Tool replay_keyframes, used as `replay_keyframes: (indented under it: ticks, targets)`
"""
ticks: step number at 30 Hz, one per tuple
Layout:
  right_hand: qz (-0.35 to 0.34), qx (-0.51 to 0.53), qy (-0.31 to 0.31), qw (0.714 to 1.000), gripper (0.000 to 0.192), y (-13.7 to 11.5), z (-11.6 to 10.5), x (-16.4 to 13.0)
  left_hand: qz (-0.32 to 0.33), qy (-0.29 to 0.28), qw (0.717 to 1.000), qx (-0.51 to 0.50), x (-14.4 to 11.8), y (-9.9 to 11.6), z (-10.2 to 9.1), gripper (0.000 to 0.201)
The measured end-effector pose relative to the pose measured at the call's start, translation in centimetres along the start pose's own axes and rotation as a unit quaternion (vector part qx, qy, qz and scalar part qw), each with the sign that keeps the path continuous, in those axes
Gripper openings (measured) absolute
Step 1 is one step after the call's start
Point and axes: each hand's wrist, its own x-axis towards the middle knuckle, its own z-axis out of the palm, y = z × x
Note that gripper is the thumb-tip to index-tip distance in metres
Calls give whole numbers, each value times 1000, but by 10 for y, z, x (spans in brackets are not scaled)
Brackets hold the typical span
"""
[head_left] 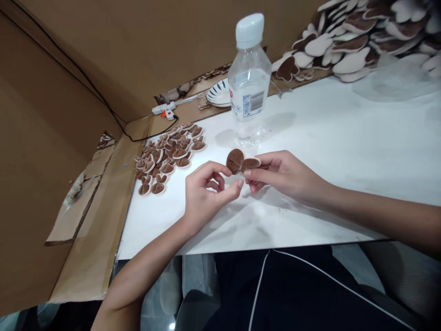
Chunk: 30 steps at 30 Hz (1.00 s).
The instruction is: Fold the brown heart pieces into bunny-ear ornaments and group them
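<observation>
Between my hands, above the white tabletop, is a small brown plush piece (pixel 235 162) with two rounded lobes and a pale edge. My right hand (pixel 275 172) pinches the right lobe between thumb and fingers. On the other side, my left hand (pixel 208 186) curls round the left lobe, its index fingertip at the lobe's edge and its thumb just below. A pile of similar brown pieces with pale rims (pixel 172 149) lies to the left of my hands.
A clear plastic bottle (pixel 251 82) with a white cap stands just beyond my hands. A glue gun (pixel 164 109) and a patterned dish (pixel 219 94) lie by the cardboard wall (pixel 138 55). Brown and white fabric pieces (pixel 351 53) heap up at back right, beside a clear plastic bag (pixel 392 82).
</observation>
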Motion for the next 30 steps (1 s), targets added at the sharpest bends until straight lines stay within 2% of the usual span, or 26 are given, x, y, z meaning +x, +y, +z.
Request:
replay_keyframes:
  ticks: [3,9,18,24,30]
  targets:
    - [0,-23,-8,1000,18,-2,1,-1,7,4,1000,28,0,-2,2,13]
    - [26,-7,-6,1000,22,-7,3,-3,34,-27,998,50,1,-1,2,10]
    - [13,-6,-20,1000,31,-4,3,-3,125,-48,987,92,-1,-1,2,7]
    - [-13,-1,-12,1000,38,2,2,-1,149,-21,982,114,-4,-1,5,7]
    - [-16,55,-19,998,32,7,2,0,124,14,987,102,-5,3,7,12]
